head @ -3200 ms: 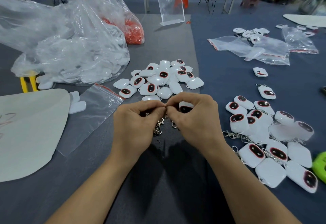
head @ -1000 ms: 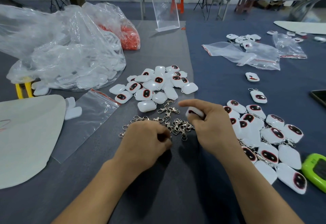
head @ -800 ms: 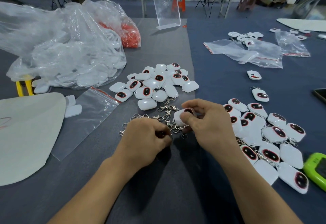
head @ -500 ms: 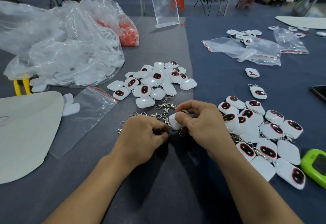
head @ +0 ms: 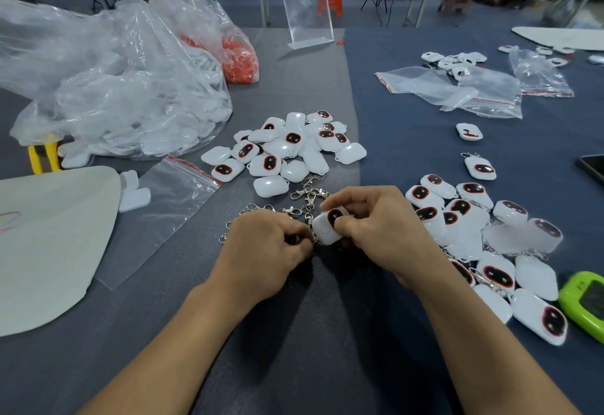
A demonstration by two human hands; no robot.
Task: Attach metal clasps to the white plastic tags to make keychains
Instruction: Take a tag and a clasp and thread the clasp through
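Observation:
My right hand (head: 379,228) grips a white plastic tag (head: 327,226) with a red-rimmed black oval on its face. My left hand (head: 264,248) is curled beside it, its fingertips pinching a metal clasp (head: 314,238) at the tag's left edge; most of the clasp is hidden. Behind my hands lies a heap of loose metal clasps (head: 305,199). Further back is a pile of bare white tags (head: 287,149). To the right lies a pile of tags with clasps on them (head: 483,238).
A big clear bag of white parts (head: 108,87) and a bag of red pieces (head: 235,58) fill the left. An empty zip bag (head: 163,212) and a white sheet (head: 42,238) lie near left. A green device (head: 585,303) and a phone (head: 593,166) sit at right.
My right hand picked a white tag from near the clasp heap and brought it to my left hand, which took a clasp. Both hands now meet at the tag's edge.

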